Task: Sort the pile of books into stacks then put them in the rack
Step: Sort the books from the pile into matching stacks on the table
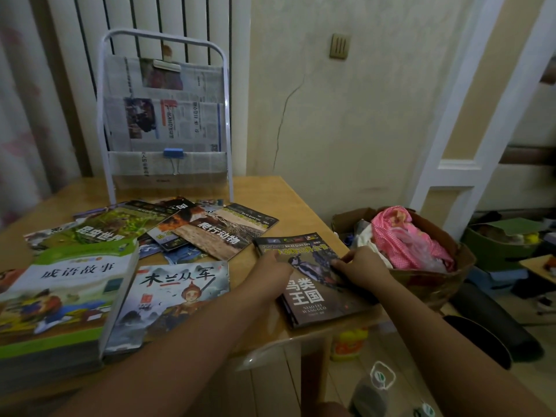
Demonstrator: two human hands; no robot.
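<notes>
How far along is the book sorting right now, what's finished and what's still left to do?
Partly sorted. Done: a thick green stack at the near left and a thin stack beside it. In hand: both hands, left and right, rest on the dark bird-book stack at the table's right edge. Left: the loose pile mid-table is unsorted, and the rack shows only newspaper, no books.

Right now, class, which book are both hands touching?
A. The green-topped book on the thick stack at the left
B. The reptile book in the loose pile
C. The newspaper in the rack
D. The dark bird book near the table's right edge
D: the left hand rests on the left side of the dark bird book and the right hand on its right side, at the table edge.
</notes>
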